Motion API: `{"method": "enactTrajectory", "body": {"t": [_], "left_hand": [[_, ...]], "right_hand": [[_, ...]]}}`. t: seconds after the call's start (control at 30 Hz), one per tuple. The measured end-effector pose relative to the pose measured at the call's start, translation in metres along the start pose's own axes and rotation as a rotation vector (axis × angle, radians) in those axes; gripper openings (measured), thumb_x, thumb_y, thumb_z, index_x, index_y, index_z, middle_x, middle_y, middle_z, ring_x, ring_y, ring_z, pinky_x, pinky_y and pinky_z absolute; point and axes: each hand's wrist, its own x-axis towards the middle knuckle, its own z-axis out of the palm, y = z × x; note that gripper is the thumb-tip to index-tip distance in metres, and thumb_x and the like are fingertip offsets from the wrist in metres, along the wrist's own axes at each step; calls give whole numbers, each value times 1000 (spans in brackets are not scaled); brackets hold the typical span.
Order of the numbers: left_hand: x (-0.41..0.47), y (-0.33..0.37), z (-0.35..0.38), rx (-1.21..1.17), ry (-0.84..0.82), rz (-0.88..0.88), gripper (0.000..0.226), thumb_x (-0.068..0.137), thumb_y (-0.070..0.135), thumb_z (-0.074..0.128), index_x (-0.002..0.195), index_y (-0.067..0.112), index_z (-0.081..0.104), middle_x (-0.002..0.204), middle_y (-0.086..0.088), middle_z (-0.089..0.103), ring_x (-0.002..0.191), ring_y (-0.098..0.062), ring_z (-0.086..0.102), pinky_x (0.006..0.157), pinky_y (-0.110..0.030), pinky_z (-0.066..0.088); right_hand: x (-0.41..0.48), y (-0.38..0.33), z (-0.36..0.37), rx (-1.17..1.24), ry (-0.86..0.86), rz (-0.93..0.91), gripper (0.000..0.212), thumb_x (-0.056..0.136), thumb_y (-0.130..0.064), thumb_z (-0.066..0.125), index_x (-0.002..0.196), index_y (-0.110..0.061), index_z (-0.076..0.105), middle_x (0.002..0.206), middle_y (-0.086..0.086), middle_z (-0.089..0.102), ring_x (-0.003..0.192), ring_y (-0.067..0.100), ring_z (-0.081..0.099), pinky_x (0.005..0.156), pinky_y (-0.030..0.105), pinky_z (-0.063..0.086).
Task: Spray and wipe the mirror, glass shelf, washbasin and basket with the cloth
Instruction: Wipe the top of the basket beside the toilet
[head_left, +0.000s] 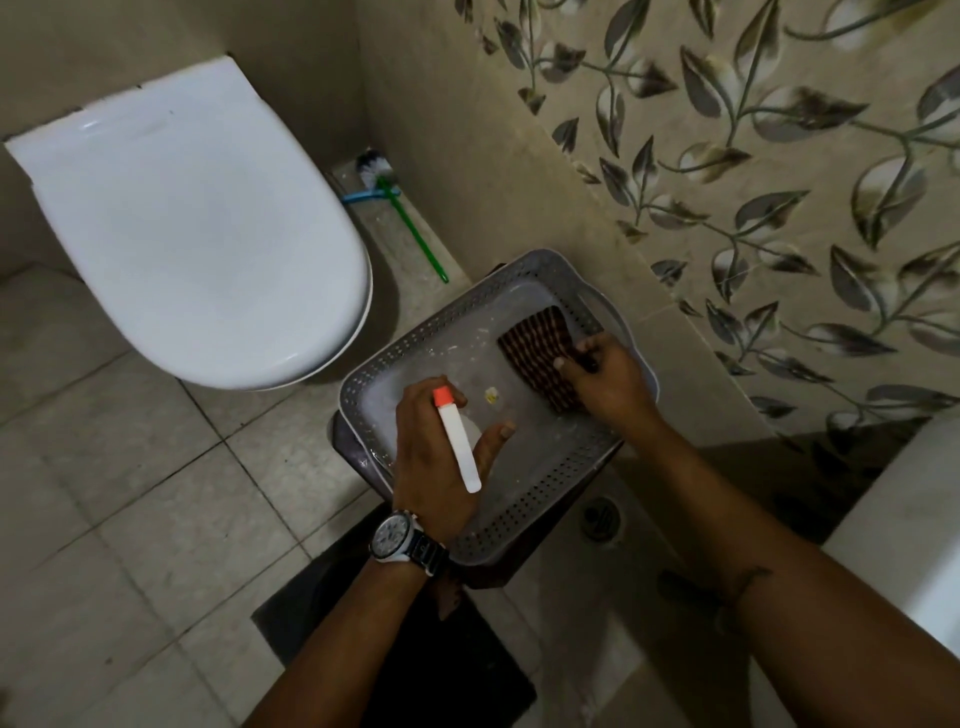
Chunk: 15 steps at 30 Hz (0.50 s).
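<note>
The basket (498, 395) sits tilted on a dark stool (348, 441) beside the tiled wall (727, 208), right of the toilet (197, 234). The checked cloth (537, 358) lies flat on its floor at the far right end. My right hand (608, 379) presses down on the cloth's near edge, fingers clenched on it. My left hand (436, 452) grips the spray bottle (457, 441) over the basket's near left part, orange nozzle (443, 396) pointing away from me.

I judge this to be the basket step: wiping its floor. White flecks and a small yellowish scrap (491, 396) show on the bottom, so I should drag the cloth in long strokes from the far wall toward me, gathering the bits rather than scattering them. The perforated sides will need the cloth pushed into the holes. The basket looks loosely perched, so I would press lightly or steady its rim with the bottle hand. A brush (410, 223) leans in the corner, well apart.
</note>
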Motion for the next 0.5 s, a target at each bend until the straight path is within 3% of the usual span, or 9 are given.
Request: {"method": "enactTrajectory", "body": {"t": [0.07, 0.17, 0.23, 0.33, 0.43, 0.5], "left_hand": [[0, 1, 0, 4, -1, 10, 60, 95, 54, 66, 115, -1, 56, 108, -16, 59, 103, -27, 57, 98, -36, 47], [0, 5, -2, 2, -3, -7, 60, 96, 60, 60, 117, 4, 54, 108, -17, 60, 102, -30, 58, 97, -40, 49], [1, 7, -2, -4, -2, -16, 65, 97, 63, 58, 115, 0, 56, 107, -17, 60, 101, -34, 60, 95, -42, 50], [1, 8, -3, -5, -9, -28, 66, 97, 64, 58, 115, 1, 56, 108, -17, 60, 100, -36, 62, 94, -44, 51], [0, 8, -2, 3, -9, -31, 64, 97, 62, 59, 115, 1, 55, 108, -17, 59, 100, -36, 61, 94, -44, 51], [-1, 9, -2, 7, -8, -30, 59, 96, 59, 62, 116, 3, 54, 109, -16, 59, 101, -35, 61, 94, -42, 51]], "right_hand": [[-2, -2, -6, 16, -66, -50, 23, 92, -19, 73, 108, -12, 58, 107, -1, 60, 104, 12, 57, 74, 20, 39], [2, 5, -10, 24, -129, -107, 19, 93, -10, 71, 105, -12, 57, 109, 2, 62, 107, 14, 57, 89, 23, 42], [5, 11, -11, -154, -98, -130, 22, 93, -18, 71, 113, -12, 63, 113, 6, 69, 106, 18, 62, 90, 26, 45], [4, 10, -9, -340, -18, -75, 33, 94, -25, 67, 125, -14, 66, 121, 12, 72, 112, 31, 67, 97, 42, 54], [-2, 4, -3, -507, 45, -186, 36, 94, -28, 64, 124, -8, 62, 118, 19, 69, 107, 38, 67, 89, 47, 57], [-3, 2, 1, -621, 59, -267, 42, 97, -31, 61, 131, -7, 58, 128, 20, 63, 112, 41, 62, 92, 47, 53]]}}
